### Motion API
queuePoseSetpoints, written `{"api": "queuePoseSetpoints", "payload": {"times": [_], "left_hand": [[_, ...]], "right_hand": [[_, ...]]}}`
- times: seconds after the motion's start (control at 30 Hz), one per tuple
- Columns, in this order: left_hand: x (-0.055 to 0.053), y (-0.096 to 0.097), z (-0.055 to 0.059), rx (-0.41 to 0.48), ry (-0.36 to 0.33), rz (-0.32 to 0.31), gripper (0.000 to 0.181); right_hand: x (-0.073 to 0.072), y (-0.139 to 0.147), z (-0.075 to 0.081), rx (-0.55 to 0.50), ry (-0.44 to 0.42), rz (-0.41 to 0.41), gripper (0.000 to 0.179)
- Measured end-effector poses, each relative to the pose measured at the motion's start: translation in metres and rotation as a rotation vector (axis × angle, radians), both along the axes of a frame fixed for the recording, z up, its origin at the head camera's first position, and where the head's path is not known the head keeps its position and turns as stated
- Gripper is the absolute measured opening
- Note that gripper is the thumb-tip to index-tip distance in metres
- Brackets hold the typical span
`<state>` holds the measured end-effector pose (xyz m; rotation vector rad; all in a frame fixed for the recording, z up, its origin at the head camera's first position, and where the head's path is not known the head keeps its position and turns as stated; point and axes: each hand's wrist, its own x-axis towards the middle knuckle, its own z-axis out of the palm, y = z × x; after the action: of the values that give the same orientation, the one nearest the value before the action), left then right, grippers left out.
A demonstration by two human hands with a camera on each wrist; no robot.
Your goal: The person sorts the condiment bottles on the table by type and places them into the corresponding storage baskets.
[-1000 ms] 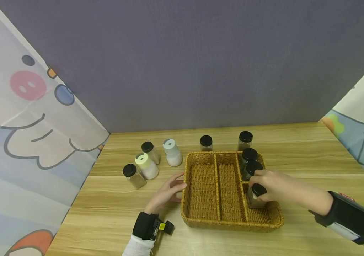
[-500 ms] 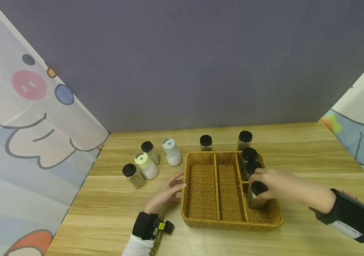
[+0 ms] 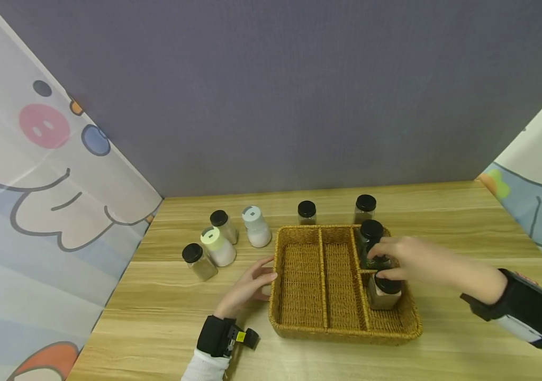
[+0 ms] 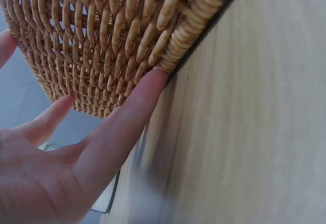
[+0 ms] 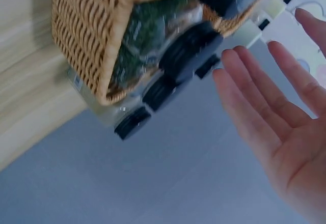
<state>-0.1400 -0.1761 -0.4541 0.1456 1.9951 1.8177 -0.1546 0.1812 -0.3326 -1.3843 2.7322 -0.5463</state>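
Note:
A wicker basket (image 3: 342, 334) with several compartments stands on the wooden table. My left hand (image 3: 247, 288) touches its left side with extended fingertips, also seen against the weave in the left wrist view. My right hand (image 3: 406, 257) hovers above the basket's right compartments. In the right wrist view its fingers are spread and stand apart from the jars. Beneath it, a black-lidded jar of brown powder (image 3: 384, 299) sits in the front right compartment. Behind it, the back right compartment holds black-lidded jars with dark green contents (image 5: 147, 28); my right hand partly hides one in the head view.
Two black-lidded jars, one left (image 3: 306, 212) and one right (image 3: 364, 209), stand behind the basket. To its left are a white-capped shaker (image 3: 256, 227), a yellow-capped shaker (image 3: 218, 247) and two more black-lidded jars (image 3: 200, 263). A grey wall (image 3: 299, 106) rises behind the table.
My right hand has let go of the brown-powder jar and lifted slightly off its lid, leaving it in the front right compartment. The left hand has stayed at the basket's side.

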Motion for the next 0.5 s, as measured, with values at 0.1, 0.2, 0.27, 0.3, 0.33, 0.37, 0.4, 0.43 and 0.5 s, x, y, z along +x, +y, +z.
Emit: {"api": "queuePoseSetpoints", "payload": {"times": [0.1,0.2,0.27,0.3,0.33,0.37,0.4,0.43,0.5], "left_hand": [[0.000,0.000,0.000,0.000,-0.003,0.001,0.063],[0.000,0.000,0.000,-0.007,-0.003,-0.001,0.063],[0.000,0.000,0.000,-0.009,-0.002,-0.002,0.063],[0.000,-0.001,0.000,-0.009,-0.002,-0.001,0.063],[0.000,-0.001,0.000,-0.008,-0.002,-0.002,0.063],[0.000,0.000,0.000,-0.007,-0.002,-0.001,0.063],[0.000,0.000,0.000,-0.005,-0.002,0.000,0.063],[0.000,0.000,0.000,-0.003,-0.003,0.001,0.063],[0.000,0.000,0.000,0.002,-0.006,0.003,0.063]], "right_hand": [[-0.007,0.002,0.007,-0.044,-0.017,-0.003,0.028],[-0.014,0.003,0.011,-0.099,-0.011,0.001,0.025],[-0.020,0.003,0.013,-0.122,-0.008,-0.003,0.024],[-0.022,0.003,0.014,-0.126,-0.006,-0.009,0.024],[-0.024,0.003,0.015,-0.125,-0.018,-0.026,0.024],[-0.026,0.003,0.016,-0.124,-0.033,-0.042,0.025],[-0.029,0.004,0.017,-0.121,-0.047,-0.058,0.025],[-0.031,0.004,0.018,-0.120,-0.049,-0.070,0.025],[-0.035,0.004,0.019,-0.121,-0.049,-0.091,0.025]]}}
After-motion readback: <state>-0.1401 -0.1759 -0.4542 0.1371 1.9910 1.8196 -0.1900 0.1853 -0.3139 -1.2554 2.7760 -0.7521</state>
